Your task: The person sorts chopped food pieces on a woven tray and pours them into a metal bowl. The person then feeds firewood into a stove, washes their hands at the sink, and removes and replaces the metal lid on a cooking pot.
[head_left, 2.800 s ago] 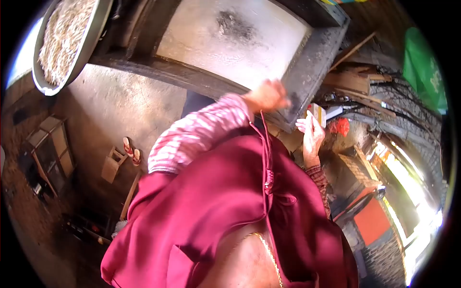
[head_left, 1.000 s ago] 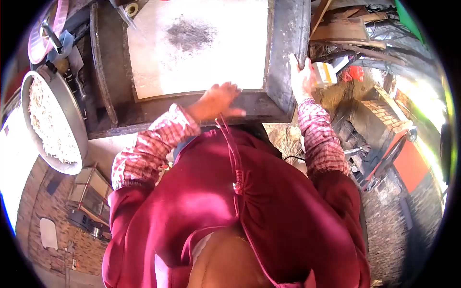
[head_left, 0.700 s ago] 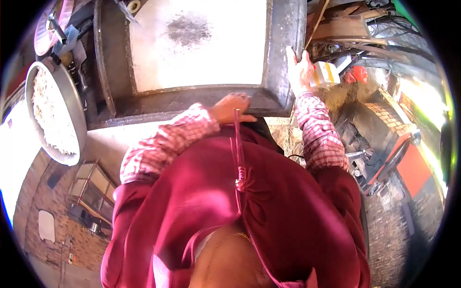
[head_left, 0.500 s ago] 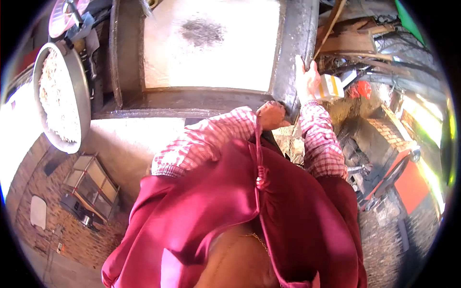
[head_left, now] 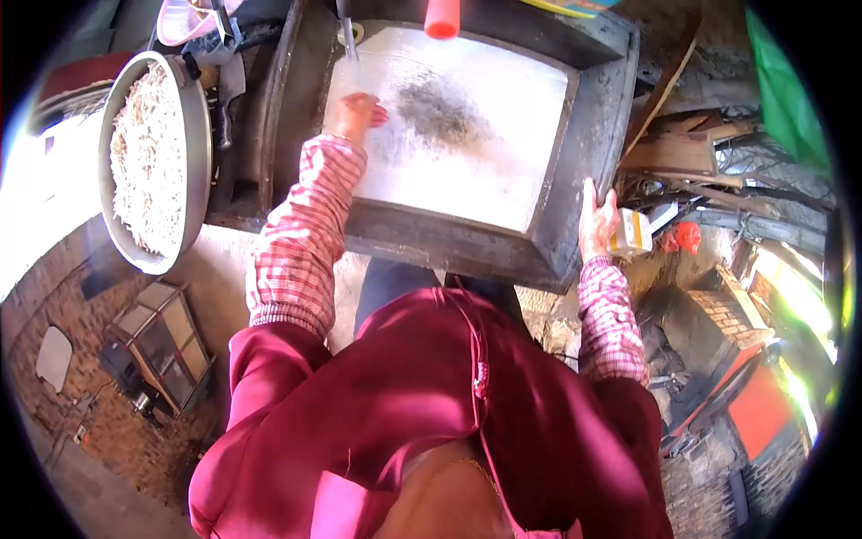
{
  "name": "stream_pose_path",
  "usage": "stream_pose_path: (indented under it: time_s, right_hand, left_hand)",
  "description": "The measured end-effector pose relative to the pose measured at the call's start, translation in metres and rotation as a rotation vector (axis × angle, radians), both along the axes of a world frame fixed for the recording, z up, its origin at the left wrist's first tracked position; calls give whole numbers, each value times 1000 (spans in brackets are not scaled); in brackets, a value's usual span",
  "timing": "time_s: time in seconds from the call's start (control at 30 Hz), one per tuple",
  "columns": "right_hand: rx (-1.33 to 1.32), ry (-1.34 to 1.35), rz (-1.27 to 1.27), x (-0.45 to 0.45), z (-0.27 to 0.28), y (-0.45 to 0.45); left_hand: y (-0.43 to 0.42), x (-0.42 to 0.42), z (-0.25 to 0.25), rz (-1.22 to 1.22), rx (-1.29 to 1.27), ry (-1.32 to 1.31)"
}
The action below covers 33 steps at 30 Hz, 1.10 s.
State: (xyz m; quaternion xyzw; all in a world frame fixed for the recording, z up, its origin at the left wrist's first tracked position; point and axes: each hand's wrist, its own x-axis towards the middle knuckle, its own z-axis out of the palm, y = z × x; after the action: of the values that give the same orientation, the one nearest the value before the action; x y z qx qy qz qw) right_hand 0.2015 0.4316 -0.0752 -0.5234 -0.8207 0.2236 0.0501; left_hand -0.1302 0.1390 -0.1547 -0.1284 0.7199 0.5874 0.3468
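Observation:
A dark, thick-rimmed basin (head_left: 449,235) with a bright pale bottom lies in front of me, a dark smudged patch in its middle. My left hand (head_left: 357,115) is over the left part of that pale bottom, fingers pointing right and slightly bent, with nothing visible in them. Whether it touches the surface cannot be told. At the basin's right outer edge, my right hand (head_left: 597,223) grips the rim, thumb along the side. A thin metal spout (head_left: 348,38) reaches in at the top left, near the left hand. A red tube (head_left: 442,18) shows at the far edge.
A round metal pan (head_left: 199,171) full of pale shreds stands at the left, below a pink basket (head_left: 184,22). On the right are wood scraps (head_left: 669,154), a white-and-yellow box (head_left: 633,234) and a red plastic bag (head_left: 689,236). A screened cabinet (head_left: 162,346) stands lower left.
My left hand has gone from the basin's near right corner to over its pale bottom at the left. My right hand stays on the right rim. The view has shifted.

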Motion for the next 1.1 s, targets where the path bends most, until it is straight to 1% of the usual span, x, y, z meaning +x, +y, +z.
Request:
stream_pose_path:
  time_s: [0.03,0.1,0.17,0.27,0.3,0.33,0.43,0.5,0.53,0.57,0.63,0.7,0.73,0.77,0.83,0.87,0.9,0.93,0.97,1.0,1.03,1.07,1.1]
  right_hand:
    - [-25,-14,-13,-8,14,-5]
    - [0,-25,10,-5,8,-2]
    - [37,-19,18,-6,6,-3]
    - [58,-28,2,-8,8,-4]
    - [58,-32,-6,-8,9,-5]
    - [56,-13,-9,-7,8,-5]
    - [71,-45,3,0,-3,0]
    - [70,-59,-14,-2,-1,-1]
    - [86,-54,-20,-5,3,-4]
    - [101,-50,-24,-7,6,-6]
    - [4,-87,-29,-8,10,-5]
    - [-69,-132,-47,-10,17,-4]
    - [-84,-122,-38,-9,16,-3]
    - [-87,-114,-42,-7,14,-3]
    - [-95,-97,-46,-6,11,-2]
    - [-114,-113,-41,-7,14,-1]
    - [-49,-98,-16,-5,10,-1]
    - [17,-81,10,-1,2,0]
    - [83,-67,33,1,-3,0]
    - [80,-60,35,0,-2,0]
    - [86,-58,38,-1,-1,0]
    - [93,-58,38,-3,0,0]
    - [101,-58,38,-3,0,-1]
  left_hand:
    - [2,-22,8,71,20,-16]
    - [8,-58,12,125,112,-33]
    - [27,-75,26,154,102,-43]
    - [51,-87,10,24,241,-109]
    - [61,-88,11,-14,294,-128]
    - [76,-85,13,-133,152,-105]
    - [106,-25,10,-836,-456,780]
    - [108,30,5,-1135,-524,1156]
    - [111,58,16,-1411,-602,1123]
    - [103,88,17,-1483,-525,1243]
    - [90,134,6,-1620,-349,1114]
    - [68,155,-2,-1456,-265,959]
    - [58,156,-13,-1382,-261,932]
    - [57,158,-45,-1291,-533,739]
    - [35,119,-46,-796,-237,632]
    - [24,94,-61,-654,-253,648]
    - [13,67,-78,-512,-269,663]
    - [-1,36,-83,-340,-72,582]
    - [2,6,-64,-140,-89,318]
    - [5,-23,-45,109,-95,78]
    - [-2,-52,-67,146,-118,103]
    - [3,-77,-63,-1,-293,43]
    - [12,-78,-37,224,-62,-78]
